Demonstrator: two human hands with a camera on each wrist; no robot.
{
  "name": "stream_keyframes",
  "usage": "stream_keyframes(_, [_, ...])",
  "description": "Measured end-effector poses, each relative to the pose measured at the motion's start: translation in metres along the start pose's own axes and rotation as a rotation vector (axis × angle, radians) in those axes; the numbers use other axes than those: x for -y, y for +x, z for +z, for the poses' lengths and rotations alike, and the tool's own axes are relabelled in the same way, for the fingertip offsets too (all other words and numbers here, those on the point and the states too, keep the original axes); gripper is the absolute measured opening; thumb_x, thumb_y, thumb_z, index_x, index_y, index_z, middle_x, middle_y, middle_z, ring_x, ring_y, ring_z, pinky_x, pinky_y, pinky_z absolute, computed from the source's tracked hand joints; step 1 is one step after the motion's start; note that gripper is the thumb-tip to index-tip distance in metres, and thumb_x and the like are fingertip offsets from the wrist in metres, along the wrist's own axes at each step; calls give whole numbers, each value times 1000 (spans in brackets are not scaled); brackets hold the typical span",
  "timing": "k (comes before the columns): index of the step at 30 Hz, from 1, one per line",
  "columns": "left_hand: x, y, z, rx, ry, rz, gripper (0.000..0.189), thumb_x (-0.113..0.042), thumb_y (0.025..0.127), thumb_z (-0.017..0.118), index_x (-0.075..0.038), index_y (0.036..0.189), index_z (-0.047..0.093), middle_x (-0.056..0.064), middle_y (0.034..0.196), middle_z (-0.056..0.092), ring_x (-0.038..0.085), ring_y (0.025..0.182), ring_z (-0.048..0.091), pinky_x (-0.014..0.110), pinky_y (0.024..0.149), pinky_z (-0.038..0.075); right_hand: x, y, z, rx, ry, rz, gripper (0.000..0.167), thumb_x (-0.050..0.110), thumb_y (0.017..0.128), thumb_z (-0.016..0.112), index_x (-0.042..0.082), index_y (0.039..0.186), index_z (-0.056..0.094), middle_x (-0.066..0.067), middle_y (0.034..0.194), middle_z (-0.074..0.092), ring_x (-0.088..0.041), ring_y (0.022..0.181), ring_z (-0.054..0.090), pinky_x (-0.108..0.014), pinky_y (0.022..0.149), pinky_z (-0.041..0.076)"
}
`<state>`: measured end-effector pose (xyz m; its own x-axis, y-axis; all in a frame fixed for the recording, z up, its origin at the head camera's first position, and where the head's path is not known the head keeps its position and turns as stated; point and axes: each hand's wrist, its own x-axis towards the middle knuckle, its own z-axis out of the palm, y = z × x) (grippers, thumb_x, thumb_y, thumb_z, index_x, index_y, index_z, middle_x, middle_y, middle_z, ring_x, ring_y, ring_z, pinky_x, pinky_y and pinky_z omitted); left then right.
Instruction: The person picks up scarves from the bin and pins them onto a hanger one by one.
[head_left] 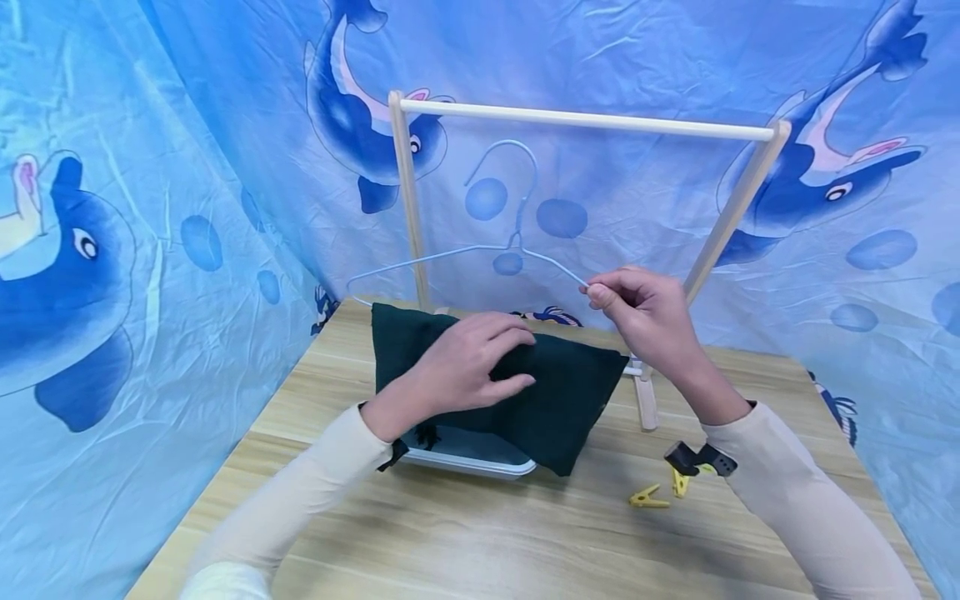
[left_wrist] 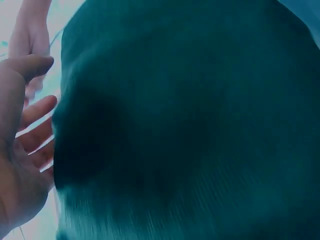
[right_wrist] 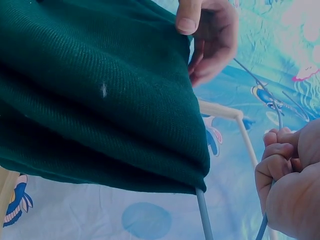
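Here, right hand (head_left: 651, 315) around hanger (head_left: 515, 242)

two hands (head_left: 480, 360) (head_left: 647, 321), one hanger (head_left: 516, 243), one cloth (head_left: 573, 387), two clips (head_left: 648, 497) (head_left: 680, 482)

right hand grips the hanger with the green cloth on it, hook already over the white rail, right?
The hook isn't over the white rail; the head view shows it free. The right hand does grip the hanger with the green cloth on it.

Lower bar of pale-blue wire hanger (head_left: 491, 247) mostly hidden by dark green woven cloth (head_left: 558, 383), white plastic tray (head_left: 472, 466) largely covered, wood-grain desk (head_left: 585, 550) cut off below.
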<state>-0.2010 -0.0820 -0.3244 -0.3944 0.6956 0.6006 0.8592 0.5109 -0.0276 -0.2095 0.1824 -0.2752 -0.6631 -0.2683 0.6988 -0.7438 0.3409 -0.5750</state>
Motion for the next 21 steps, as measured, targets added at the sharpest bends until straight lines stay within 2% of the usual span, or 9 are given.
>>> stream_keyframes(3, [-6, 11, 10, 26, 14, 27, 46, -42, 92, 76, -7, 121, 70, 7, 124, 69, 22, 119, 64, 36, 106, 48, 1, 0, 1, 2, -6, -5, 14, -8, 95, 66, -3, 98, 78, -6, 78, 65, -11, 52, 41, -24, 50, 34])
stream_keyframes(8, [-8, 20, 19, 40, 55, 28, 42, -39, 90, 79, -9, 119, 71, 2, 116, 74, 16, 106, 68, 31, 96, 54, 4, 0, 2, 0, 11, -6, 14, -9, 95, 65, -3, 98, 78, -7, 77, 65, -11, 50, 40, -25, 49, 34])
stream_keyframes(14, [-7, 21, 25, -35, 22, -1, 19, -23, 89, 81, -12, 104, 78, -2, 98, 76, 11, 91, 71, 25, 88, 56, 5, 0, 4, 3, 14, -9, 14, -8, 95, 65, -3, 98, 78, -4, 77, 65, -11, 50, 39, -25, 49, 33])
stream_keyframes(19, [-9, 22, 27, -92, -27, -28, 8, -18, 90, 81, -11, 93, 79, -2, 89, 75, 11, 83, 71, 26, 87, 57, 5, -1, 7, 16, 30, -30, 15, -9, 94, 65, -3, 97, 78, -4, 75, 63, -11, 51, 39, -25, 49, 33])
stream_keyframes(21, [-10, 22, 26, -105, -48, -56, 7, -18, 90, 80, -11, 90, 79, -2, 85, 74, 11, 78, 70, 26, 84, 57, 4, -1, 9, 23, 34, -38, 15, -10, 94, 65, -3, 98, 78, -4, 74, 61, -11, 51, 38, -26, 50, 32])
